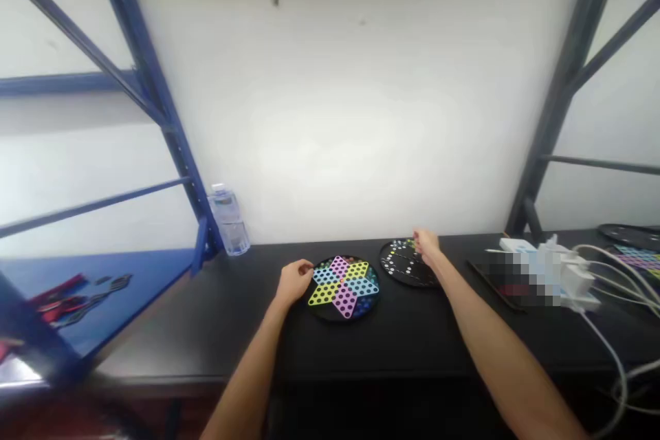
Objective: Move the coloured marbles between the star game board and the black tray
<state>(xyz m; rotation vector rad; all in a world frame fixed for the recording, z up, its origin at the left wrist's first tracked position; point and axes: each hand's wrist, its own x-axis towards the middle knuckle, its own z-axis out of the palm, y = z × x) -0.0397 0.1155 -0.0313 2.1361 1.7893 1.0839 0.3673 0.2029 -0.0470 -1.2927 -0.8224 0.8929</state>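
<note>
A round Chinese checkers board (344,299) with a pink, yellow and blue star lies on the black table. Coloured marbles sit in the side pockets round its star. My left hand (295,280) is at the board's left rim, its fingers curled together; whether they grip anything is hidden. To the right lies a round black tray (405,277) holding several white marbles and a few yellow ones. Over its back right part is my right hand (427,245), fingers closed in a pinch. What they hold, if anything, is too small to make out.
Against the wall stands a clear plastic bottle (230,223). A white power strip (572,275) with plugs and cables lies on the right, beside a dark flat object (498,287). Farther right is another coloured board (639,258). Metal frame posts (172,127) rise on both sides.
</note>
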